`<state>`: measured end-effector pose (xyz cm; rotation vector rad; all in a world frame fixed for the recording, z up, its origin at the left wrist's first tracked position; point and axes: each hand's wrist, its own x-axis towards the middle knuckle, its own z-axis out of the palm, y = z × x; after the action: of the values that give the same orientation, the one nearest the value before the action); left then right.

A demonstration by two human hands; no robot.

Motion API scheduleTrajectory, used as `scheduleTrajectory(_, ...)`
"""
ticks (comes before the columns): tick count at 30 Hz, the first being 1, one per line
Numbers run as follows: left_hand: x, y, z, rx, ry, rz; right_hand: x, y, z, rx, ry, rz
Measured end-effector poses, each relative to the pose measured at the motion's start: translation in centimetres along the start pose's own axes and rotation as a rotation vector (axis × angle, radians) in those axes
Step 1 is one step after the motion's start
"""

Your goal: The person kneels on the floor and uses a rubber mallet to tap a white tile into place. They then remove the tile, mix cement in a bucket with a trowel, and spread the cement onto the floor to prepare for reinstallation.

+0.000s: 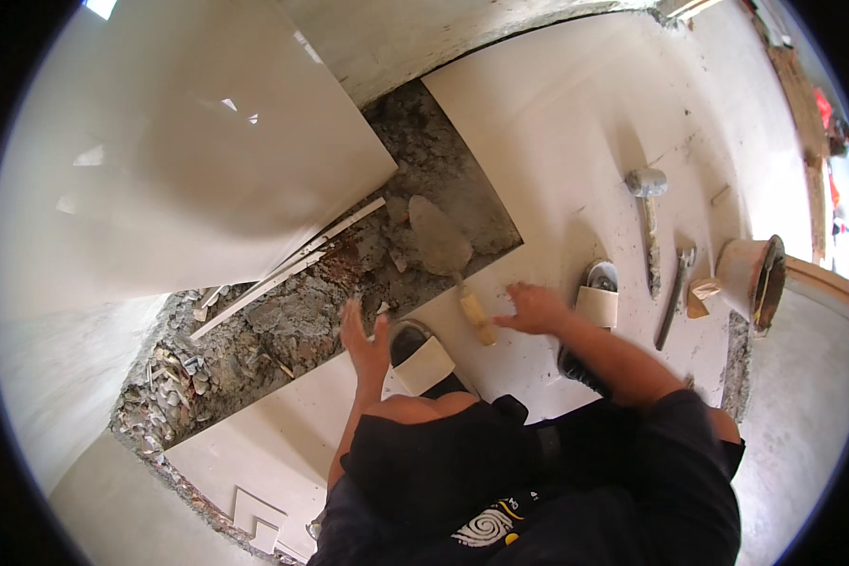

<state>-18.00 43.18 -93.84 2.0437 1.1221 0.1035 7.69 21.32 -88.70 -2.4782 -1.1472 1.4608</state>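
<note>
Begin at far left with the large pale tile [208, 123]: apparently tilted, overhanging the open strip, means of support not visible. Treat as slick and easily chipped; best gripped by two opposite edges, corners kept off the finished floor tiles [561, 123].

Proceed to the rubble [174, 377] at the lower left of the strip: loose, likely to cause hollows, advisable to clear. Note next the white strips [278, 278], lying on the rough mortar [288, 330] beside the tile edge; better lifted out ahead of any levelling.

Record the left hand [363, 344]: empty, fingers extended, thumb apart, near the strip's edge.

Locate the trowel [439, 241] between the hands: blade on the mortar, yellow handle on the finished floor, between the shoes [424, 368]. In use, grip firmly, hold the blade nearly flat, spread evenly, spare the cut edge.

Record the right hand [535, 309]: empty, loosely spread, just beside the handle, no contact evident.

Finish at right with the mallet [647, 184] and the bucket [753, 278], both well apart from the strip. For seating, recommend light, even taps, centre outward.
</note>
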Motion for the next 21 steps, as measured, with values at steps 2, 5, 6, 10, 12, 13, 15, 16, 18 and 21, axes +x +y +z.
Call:
scheduleTrajectory(2, -0.4, -2.6, -0.7, 0.011, 0.089, -0.125, 1.5, -2.5, 3.9, 0.098, 0.088, 0.081)
scheduleTrajectory(5, -0.9, -6.4, -2.4, 0.152, 0.187, -0.238, 1.9, -4.8, 6.8, 0.241, 0.185, 0.165)
scheduleTrajectory(6, -1.0, -7.6, -2.7, 0.216, 0.220, -0.260, 1.7, -5.2, 6.8, 0.276, 0.182, 0.171)
scheduleTrajectory(10, -1.7, -11.0, -2.5, 0.340, 0.308, -0.304, -0.4, -5.0, 3.8, 0.509, 0.181, 0.186)
scheduleTrajectory(12, -2.4, -12.0, -1.7, 0.416, 0.349, -0.204, -2.1, -4.7, 1.6, 0.473, 0.280, 0.205)
scheduleTrajectory(13, -2.5, -12.4, -1.4, 0.452, 0.373, -0.154, -3.0, -4.8, 0.5, 0.457, 0.329, 0.224)
scheduleTrajectory(15, -2.7, -12.9, -0.9, 0.504, 0.396, -0.132, -5.1, -5.0, -2.0, 0.318, 0.375, 0.239)
scheduleTrajectory(16, -2.8, -13.0, -0.7, 0.531, 0.402, -0.124, -6.0, -5.3, -3.4, 0.249, 0.396, 0.246)
scheduleTrajectory(18, -2.9, -13.2, -0.6, 0.555, 0.380, -0.151, -5.9, -5.9, -6.7, 0.097, 0.457, 0.276)
scheduleTrajectory(21, -2.9, -13.0, -0.6, 0.554, 0.384, -0.147, -3.1, -7.0, -11.2, -0.040, 0.559, 0.211)
